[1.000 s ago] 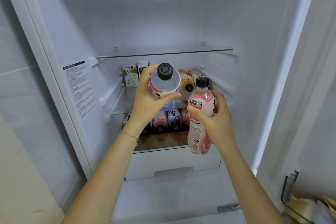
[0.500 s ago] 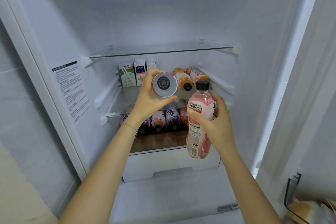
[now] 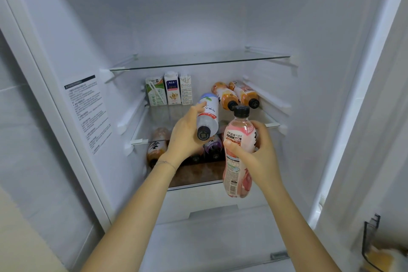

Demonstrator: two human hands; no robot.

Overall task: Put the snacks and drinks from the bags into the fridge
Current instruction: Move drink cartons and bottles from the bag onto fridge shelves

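Note:
The fridge stands open in front of me. My left hand [image 3: 184,134] grips a clear bottle with a white, red and blue label [image 3: 207,117], lying on its side over the middle glass shelf [image 3: 139,141], black cap toward me. My right hand [image 3: 258,152] holds a pink drink bottle [image 3: 237,161] upright in front of the shelves, just right of the left hand. Two orange bottles [image 3: 235,95] lie on the middle shelf at the back right, and three cartons [image 3: 170,91] stand at the back left.
Several bottles [image 3: 156,148] lie on the lower shelf above a white drawer [image 3: 205,203]. The top glass shelf [image 3: 198,63] carries nothing. The fridge door [image 3: 386,139] stands open at right, with a door bin [image 3: 373,247] at the lower right.
My left hand has tipped the clear bottle flat and pushed it further in over the middle shelf. The pink bottle in my right hand has hardly moved.

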